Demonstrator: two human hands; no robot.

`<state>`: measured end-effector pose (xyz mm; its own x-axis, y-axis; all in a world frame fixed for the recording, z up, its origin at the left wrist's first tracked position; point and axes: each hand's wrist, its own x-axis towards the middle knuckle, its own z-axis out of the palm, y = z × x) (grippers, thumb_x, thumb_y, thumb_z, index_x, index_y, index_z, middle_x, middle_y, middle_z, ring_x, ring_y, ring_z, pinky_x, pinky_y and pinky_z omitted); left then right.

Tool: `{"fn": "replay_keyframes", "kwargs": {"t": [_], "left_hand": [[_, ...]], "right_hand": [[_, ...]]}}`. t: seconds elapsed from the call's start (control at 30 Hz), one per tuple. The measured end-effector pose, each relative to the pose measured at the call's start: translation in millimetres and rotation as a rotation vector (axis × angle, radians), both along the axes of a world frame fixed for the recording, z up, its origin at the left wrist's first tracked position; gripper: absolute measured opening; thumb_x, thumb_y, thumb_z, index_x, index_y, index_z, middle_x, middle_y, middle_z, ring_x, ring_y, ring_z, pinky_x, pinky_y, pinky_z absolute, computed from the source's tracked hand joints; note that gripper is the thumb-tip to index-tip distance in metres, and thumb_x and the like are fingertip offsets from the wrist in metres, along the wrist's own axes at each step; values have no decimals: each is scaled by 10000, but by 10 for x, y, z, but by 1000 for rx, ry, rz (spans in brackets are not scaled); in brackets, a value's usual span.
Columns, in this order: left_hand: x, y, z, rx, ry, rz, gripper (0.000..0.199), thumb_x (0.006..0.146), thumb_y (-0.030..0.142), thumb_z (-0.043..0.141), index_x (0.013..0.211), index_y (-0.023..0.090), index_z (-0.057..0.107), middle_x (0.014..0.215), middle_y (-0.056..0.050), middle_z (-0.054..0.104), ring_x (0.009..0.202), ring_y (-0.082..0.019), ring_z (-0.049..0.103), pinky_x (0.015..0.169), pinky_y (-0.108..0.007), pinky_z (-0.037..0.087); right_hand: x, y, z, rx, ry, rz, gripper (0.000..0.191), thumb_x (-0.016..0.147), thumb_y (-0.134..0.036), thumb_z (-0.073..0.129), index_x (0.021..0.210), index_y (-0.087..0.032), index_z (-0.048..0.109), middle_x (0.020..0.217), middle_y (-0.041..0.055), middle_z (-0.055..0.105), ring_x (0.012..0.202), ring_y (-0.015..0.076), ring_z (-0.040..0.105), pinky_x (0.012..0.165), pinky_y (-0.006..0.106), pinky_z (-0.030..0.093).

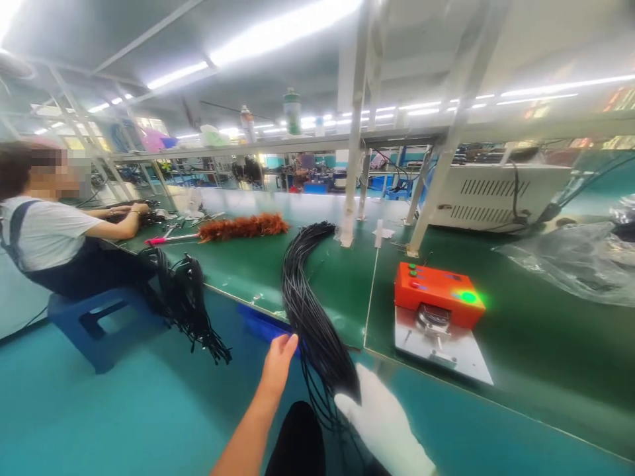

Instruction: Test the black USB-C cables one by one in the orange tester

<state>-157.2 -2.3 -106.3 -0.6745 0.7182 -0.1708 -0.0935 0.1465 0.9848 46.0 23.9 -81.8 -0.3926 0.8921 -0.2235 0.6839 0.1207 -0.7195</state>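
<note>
A long bundle of black cables lies across the green bench and hangs over its front edge towards my lap. My right hand, in a white glove, wraps round the hanging part, with the thumb on the near side. Bare, my left hand is at the left side of the bundle. Its thumb and fingers are drawn together, their tips close to the cables; whether anything is between them cannot be made out. The loose lower cable ends droop between my hands, partly hidden by the glove.
On the right stands an orange device with a lit green light and a metal base plate. A brown feather duster lies behind the cables. At left, a co-worker sits on a blue stool, near another cable bundle. Shelf posts rise from the bench.
</note>
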Motion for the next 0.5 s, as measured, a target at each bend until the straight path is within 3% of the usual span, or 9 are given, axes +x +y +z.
{"fn": "replay_keyframes", "kwargs": {"t": [0.13,0.2,0.33,0.5], "left_hand": [[422,104,51,91,-225,-141,241,873,305,586,1052,148,619,1084,-71,653,940,-214,634,821,-433,501],[627,151,87,114,-312,-168,205,865,267,598,1026,141,621,980,-48,675,851,-190,650,782,-403,513],[908,182,93,111,-472,-137,191,828,180,618,1014,134,612,853,-36,694,751,-174,657,749,-364,509],[1109,103,154,169,-585,-133,292,770,246,676,1046,158,634,979,-85,718,975,-254,641,844,-361,468]], "right_hand": [[-171,83,-219,-168,435,-5,607,593,-238,699,1181,-212,550,1058,88,684,1002,300,622,853,384,467],[-164,65,-232,-237,503,-3,571,538,-222,732,1089,-208,584,954,75,701,912,304,642,795,390,489],[-51,-10,-136,-342,587,75,534,468,-208,764,981,-219,616,836,53,695,852,310,647,750,410,503],[27,0,56,-327,694,138,535,482,-253,754,1003,-243,633,836,63,688,876,342,646,758,443,507]]}}
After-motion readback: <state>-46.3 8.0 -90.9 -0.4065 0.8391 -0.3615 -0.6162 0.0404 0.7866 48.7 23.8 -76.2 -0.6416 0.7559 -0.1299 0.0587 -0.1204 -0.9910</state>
